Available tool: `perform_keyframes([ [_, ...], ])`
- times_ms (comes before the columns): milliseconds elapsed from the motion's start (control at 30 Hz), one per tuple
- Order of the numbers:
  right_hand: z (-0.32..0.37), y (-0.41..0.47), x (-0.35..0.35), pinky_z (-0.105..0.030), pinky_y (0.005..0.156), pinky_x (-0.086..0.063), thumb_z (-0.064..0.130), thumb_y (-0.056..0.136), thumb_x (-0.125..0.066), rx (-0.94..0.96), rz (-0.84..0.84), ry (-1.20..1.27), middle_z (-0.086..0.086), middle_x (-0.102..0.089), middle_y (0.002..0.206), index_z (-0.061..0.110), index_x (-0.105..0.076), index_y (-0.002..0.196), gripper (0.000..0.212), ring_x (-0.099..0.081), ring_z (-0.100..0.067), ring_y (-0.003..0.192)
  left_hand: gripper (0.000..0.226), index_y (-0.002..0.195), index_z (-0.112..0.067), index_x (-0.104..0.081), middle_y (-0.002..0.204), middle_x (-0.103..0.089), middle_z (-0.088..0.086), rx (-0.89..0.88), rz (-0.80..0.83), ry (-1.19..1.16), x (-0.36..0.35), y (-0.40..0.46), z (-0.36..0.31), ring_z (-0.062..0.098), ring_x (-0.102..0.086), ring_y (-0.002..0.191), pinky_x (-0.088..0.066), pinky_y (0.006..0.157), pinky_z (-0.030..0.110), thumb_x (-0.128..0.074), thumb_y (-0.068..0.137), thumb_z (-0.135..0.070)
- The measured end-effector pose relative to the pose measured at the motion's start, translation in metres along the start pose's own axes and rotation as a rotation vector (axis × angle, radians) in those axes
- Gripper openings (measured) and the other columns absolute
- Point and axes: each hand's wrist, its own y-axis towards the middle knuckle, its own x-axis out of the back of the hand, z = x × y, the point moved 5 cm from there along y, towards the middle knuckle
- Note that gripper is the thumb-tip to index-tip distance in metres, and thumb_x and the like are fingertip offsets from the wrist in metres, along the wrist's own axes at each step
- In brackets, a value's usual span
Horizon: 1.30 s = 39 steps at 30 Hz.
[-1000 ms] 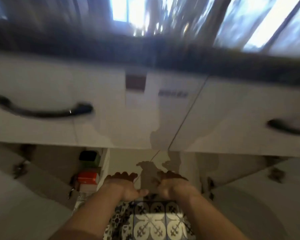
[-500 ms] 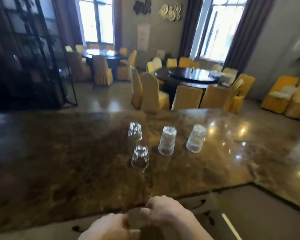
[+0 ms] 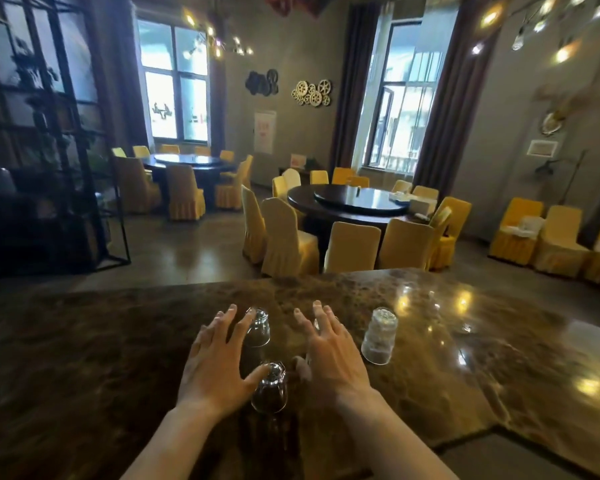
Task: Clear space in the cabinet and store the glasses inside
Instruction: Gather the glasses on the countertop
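Three glasses show clearly on the brown marble counter (image 3: 465, 341), all mouth-down. Nearest me is a small rounded glass (image 3: 270, 389), between my two wrists. Behind it stands a second rounded glass (image 3: 259, 328), and off to my right a taller ribbed glass (image 3: 379, 336) stands apart from the others. I think a fourth glass sits behind my right hand, but the hand covers nearly all of it, so I cannot be sure of its shape.

My left hand (image 3: 219, 362) is spread flat above the counter, fingers splayed; its thumb tip lies against the top of the nearest glass, and its index finger reaches up beside the second one. My right hand (image 3: 329, 355) is likewise spread wide, palm down, over the spot between the rounded glasses and the ribbed one. Neither hand is closed around anything; whether the right palm touches what lies under it, I cannot tell.

Beyond the counter I see round dark tables (image 3: 347, 202) ringed with yellow-covered chairs (image 3: 288, 237) and two tall windows (image 3: 175, 84).
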Motion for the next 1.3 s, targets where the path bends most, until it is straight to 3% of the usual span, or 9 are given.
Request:
perform_keyframes([
  [333, -0.076, 0.077, -0.057, -0.053, 0.123, -0.009, 0.016, 0.088, -0.067, 0.108, 0.278, -0.218, -0.012, 0.006, 0.168, 0.032, -0.006, 0.158, 0.095, 0.012, -0.032, 0.153, 0.124, 0.146, -0.058, 0.016, 0.166, 0.007, -0.003, 0.029, 0.445, 0.096, -0.104, 0.039, -0.008, 0.026, -0.012, 0.151, -0.021, 0.120, 0.049, -0.077, 0.064, -0.067],
  [500, -0.092, 0.112, -0.084, -0.056, 0.119, -0.020, 0.020, 0.088, -0.070, 0.306, 0.499, -0.361, -0.012, -0.004, 0.168, 0.030, -0.019, 0.157, 0.086, -0.002, -0.037, 0.153, 0.111, 0.149, -0.048, -0.013, 0.147, -0.039, 0.001, -0.005, 0.712, 0.334, -0.140, 0.059, -0.011, 0.026, -0.051, 0.127, -0.043, 0.103, 0.041, -0.087, 0.066, -0.048],
  [600, -0.089, 0.125, -0.092, -0.048, 0.103, -0.040, 0.024, 0.083, -0.076, 0.397, 0.462, -0.429, -0.013, -0.038, 0.151, 0.021, -0.047, 0.143, 0.066, -0.035, -0.036, 0.136, 0.094, 0.138, -0.044, -0.032, 0.123, -0.053, -0.010, 0.034, 0.690, 0.312, -0.137, 0.064, -0.007, 0.018, -0.059, 0.113, -0.046, 0.096, 0.034, -0.085, 0.061, -0.057],
  [733, -0.101, 0.147, -0.085, -0.040, 0.089, -0.049, 0.022, 0.085, -0.075, 0.362, 0.401, -0.291, -0.010, -0.056, 0.124, 0.016, -0.062, 0.122, 0.040, -0.052, -0.029, 0.116, 0.075, 0.102, -0.045, -0.049, 0.092, -0.067, -0.022, 0.376, 0.482, -0.140, -0.121, 0.059, 0.007, -0.003, -0.064, 0.085, -0.047, 0.076, 0.021, -0.082, 0.041, -0.071],
  [867, -0.142, 0.156, -0.074, -0.034, 0.082, -0.052, 0.045, 0.070, -0.084, 0.027, 0.177, 0.219, 0.000, -0.056, 0.109, 0.022, -0.052, 0.113, 0.058, -0.059, -0.020, 0.100, 0.094, 0.101, -0.023, -0.050, 0.098, -0.074, -0.001, 0.639, 0.238, -0.678, -0.125, 0.048, 0.016, 0.008, -0.072, 0.088, -0.054, 0.086, 0.035, -0.094, 0.029, -0.063],
  [933, -0.161, 0.151, -0.075, -0.031, 0.076, -0.055, 0.060, 0.058, -0.085, -0.223, 0.042, 0.520, 0.008, -0.056, 0.100, 0.027, -0.046, 0.105, 0.070, -0.059, -0.011, 0.088, 0.099, 0.109, -0.026, -0.046, 0.104, -0.071, 0.003, 0.643, 0.189, -0.781, -0.132, 0.048, 0.011, 0.010, -0.072, 0.090, -0.055, 0.089, 0.039, -0.097, 0.029, -0.056],
  [1067, -0.170, 0.149, -0.109, -0.041, 0.091, -0.058, 0.052, 0.048, -0.092, -0.502, 0.121, 1.077, 0.004, -0.060, 0.116, 0.026, -0.042, 0.135, 0.104, -0.064, -0.015, 0.104, 0.104, 0.122, -0.053, -0.043, 0.107, -0.064, 0.000, 0.544, 0.183, -0.750, -0.151, 0.052, -0.006, 0.003, -0.070, 0.094, -0.055, 0.084, 0.028, -0.099, 0.034, -0.050],
  [1167, -0.168, 0.156, -0.122, -0.032, 0.089, -0.058, 0.044, 0.049, -0.093, -0.418, 0.114, 1.014, -0.001, -0.061, 0.120, 0.027, -0.058, 0.119, 0.080, -0.064, -0.012, 0.102, 0.097, 0.116, -0.055, -0.047, 0.107, -0.063, -0.002, 0.475, 0.191, -0.726, -0.160, 0.058, -0.015, -0.002, -0.068, 0.097, -0.055, 0.079, 0.021, -0.096, 0.032, -0.058],
  [1300, -0.170, 0.156, -0.136, -0.013, 0.077, -0.044, 0.035, 0.049, -0.095, -0.385, 0.056, 0.900, 0.011, -0.048, 0.113, 0.032, -0.046, 0.114, 0.082, -0.053, -0.006, 0.100, 0.096, 0.114, -0.047, -0.045, 0.102, -0.063, -0.005, 0.405, 0.212, -0.670, -0.172, 0.059, -0.026, -0.005, -0.066, 0.099, -0.055, 0.083, 0.019, -0.095, 0.033, -0.060],
])
